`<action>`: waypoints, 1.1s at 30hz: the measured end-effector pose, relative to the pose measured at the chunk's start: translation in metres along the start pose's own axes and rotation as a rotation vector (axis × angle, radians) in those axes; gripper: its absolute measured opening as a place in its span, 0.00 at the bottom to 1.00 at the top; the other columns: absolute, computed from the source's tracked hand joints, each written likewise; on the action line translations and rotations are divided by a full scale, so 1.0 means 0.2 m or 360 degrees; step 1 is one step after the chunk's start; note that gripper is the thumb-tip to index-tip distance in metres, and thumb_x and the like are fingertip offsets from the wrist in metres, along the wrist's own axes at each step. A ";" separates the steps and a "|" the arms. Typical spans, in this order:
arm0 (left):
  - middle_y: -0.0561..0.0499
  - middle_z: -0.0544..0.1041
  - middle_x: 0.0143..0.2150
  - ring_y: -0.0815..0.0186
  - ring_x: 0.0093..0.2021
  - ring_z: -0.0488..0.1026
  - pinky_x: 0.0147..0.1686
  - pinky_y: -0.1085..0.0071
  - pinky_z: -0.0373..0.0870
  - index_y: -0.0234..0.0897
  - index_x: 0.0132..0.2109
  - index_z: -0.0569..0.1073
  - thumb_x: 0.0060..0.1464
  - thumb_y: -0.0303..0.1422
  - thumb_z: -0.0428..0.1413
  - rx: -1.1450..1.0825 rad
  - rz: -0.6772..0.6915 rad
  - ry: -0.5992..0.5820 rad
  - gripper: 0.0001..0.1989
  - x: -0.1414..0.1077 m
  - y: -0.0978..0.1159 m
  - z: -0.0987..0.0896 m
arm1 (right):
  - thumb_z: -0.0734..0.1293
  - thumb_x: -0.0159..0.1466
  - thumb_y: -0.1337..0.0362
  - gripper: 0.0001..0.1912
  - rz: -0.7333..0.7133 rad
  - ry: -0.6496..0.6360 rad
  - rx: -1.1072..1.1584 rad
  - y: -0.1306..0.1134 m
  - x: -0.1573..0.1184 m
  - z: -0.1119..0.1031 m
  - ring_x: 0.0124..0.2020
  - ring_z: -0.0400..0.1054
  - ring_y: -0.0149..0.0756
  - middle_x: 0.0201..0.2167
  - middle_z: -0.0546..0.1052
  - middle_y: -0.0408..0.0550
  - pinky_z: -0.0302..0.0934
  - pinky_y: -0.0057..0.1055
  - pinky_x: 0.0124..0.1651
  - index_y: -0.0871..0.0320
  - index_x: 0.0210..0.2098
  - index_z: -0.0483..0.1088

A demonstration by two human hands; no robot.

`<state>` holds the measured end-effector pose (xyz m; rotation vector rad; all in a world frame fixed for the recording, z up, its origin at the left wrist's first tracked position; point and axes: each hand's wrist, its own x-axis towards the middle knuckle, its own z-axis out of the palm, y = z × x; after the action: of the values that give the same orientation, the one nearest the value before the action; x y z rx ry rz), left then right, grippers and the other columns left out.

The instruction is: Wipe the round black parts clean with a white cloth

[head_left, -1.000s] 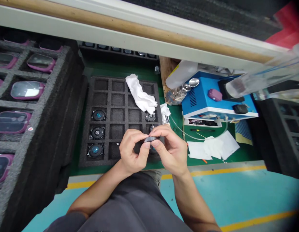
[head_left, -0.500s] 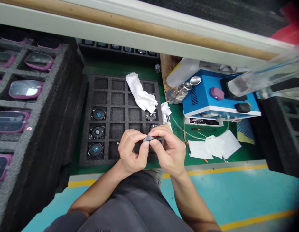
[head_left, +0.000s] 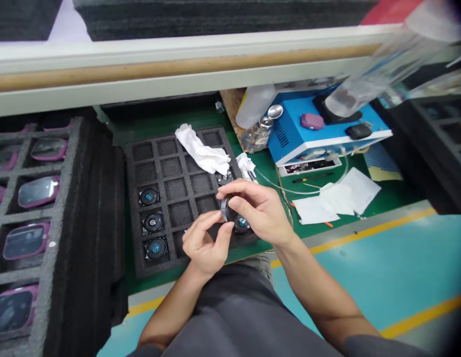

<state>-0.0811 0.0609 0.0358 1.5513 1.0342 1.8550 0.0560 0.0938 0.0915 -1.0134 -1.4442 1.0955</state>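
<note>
Between my two hands, in front of my body, is a small round black part (head_left: 225,210) with a smooth grey-black rim, tilted up on edge. My right hand (head_left: 262,210) is closed on it, thumb and forefinger gripping its upper and right side. My left hand (head_left: 206,243) pinches at its lower left edge with thumb and forefinger. The part's face is mostly hidden by my fingers. Beneath my hands lies a dark foam tray (head_left: 180,214) with square pockets. Round black watch-like modules (head_left: 149,197) sit in its left column, and another module (head_left: 242,224) shows beside my right fingers.
A crumpled white tissue (head_left: 202,151) lies across the tray. Stacked foam trays (head_left: 66,218) with purple-framed devices (head_left: 38,192) stand at left. At right are a blue machine (head_left: 319,129), a pump bottle (head_left: 257,135), a thin tube and white papers (head_left: 323,203). A shelf edge (head_left: 170,74) crosses above.
The round black part has turned from lying nearly flat to standing on edge. My right hand has shifted up around it, and my left fingers have moved to its lower edge. The camera view has tilted.
</note>
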 end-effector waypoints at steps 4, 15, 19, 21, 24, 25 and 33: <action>0.49 0.83 0.38 0.65 0.33 0.81 0.33 0.69 0.79 0.38 0.48 0.79 0.56 0.27 0.66 0.0058 0.0049 0.0043 0.12 0.00 0.00 -0.01 | 0.69 0.69 0.55 0.12 -0.0014 -0.0005 -0.0019 -0.02 0.02 0.03 0.44 0.78 0.38 0.42 0.84 0.49 0.74 0.39 0.49 0.54 0.45 0.81; 0.51 0.81 0.35 0.66 0.32 0.79 0.32 0.69 0.78 0.38 0.48 0.79 0.56 0.33 0.67 0.0108 0.0089 0.0100 0.13 0.00 0.00 -0.02 | 0.67 0.71 0.57 0.13 0.0019 -0.0020 0.0022 -0.02 0.00 0.08 0.44 0.79 0.37 0.43 0.85 0.49 0.74 0.37 0.50 0.54 0.46 0.81; 0.50 0.81 0.34 0.65 0.32 0.80 0.31 0.68 0.79 0.38 0.47 0.78 0.57 0.35 0.67 0.0162 0.0106 0.0113 0.12 0.00 0.00 -0.02 | 0.67 0.71 0.55 0.14 0.0042 -0.0029 0.0022 -0.02 0.00 0.09 0.44 0.79 0.38 0.43 0.84 0.50 0.75 0.38 0.49 0.55 0.46 0.81; 0.50 0.81 0.35 0.65 0.32 0.80 0.31 0.68 0.78 0.38 0.47 0.78 0.57 0.35 0.67 0.0156 0.0103 0.0113 0.12 0.00 0.00 -0.02 | 0.67 0.71 0.55 0.14 0.0043 -0.0033 0.0025 -0.02 0.00 0.09 0.44 0.79 0.38 0.43 0.84 0.50 0.74 0.38 0.49 0.55 0.46 0.81; 0.50 0.81 0.35 0.65 0.32 0.80 0.31 0.68 0.78 0.39 0.47 0.78 0.57 0.35 0.66 0.0141 0.0096 0.0114 0.12 0.00 0.00 -0.02 | 0.67 0.71 0.55 0.14 0.0047 -0.0040 0.0028 -0.02 0.00 0.09 0.44 0.79 0.37 0.43 0.84 0.49 0.74 0.38 0.50 0.54 0.46 0.81; 0.51 0.81 0.35 0.65 0.32 0.80 0.31 0.68 0.78 0.39 0.47 0.78 0.57 0.35 0.66 0.0140 0.0094 0.0114 0.12 0.00 0.00 -0.02 | 0.67 0.71 0.55 0.14 0.0050 -0.0041 0.0032 -0.02 0.00 0.09 0.44 0.79 0.37 0.43 0.84 0.49 0.74 0.37 0.50 0.54 0.46 0.82; 0.50 0.81 0.36 0.66 0.34 0.80 0.33 0.69 0.79 0.39 0.47 0.78 0.56 0.35 0.68 0.0071 0.0062 0.0130 0.13 -0.01 0.00 -0.02 | 0.66 0.72 0.57 0.13 0.0032 -0.0070 0.0039 -0.03 0.00 0.09 0.46 0.78 0.37 0.44 0.84 0.49 0.73 0.38 0.51 0.53 0.47 0.81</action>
<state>-0.0842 0.0584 0.0343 1.5426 1.0963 1.9487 0.0382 0.0899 0.0951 -0.9937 -1.4551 1.1541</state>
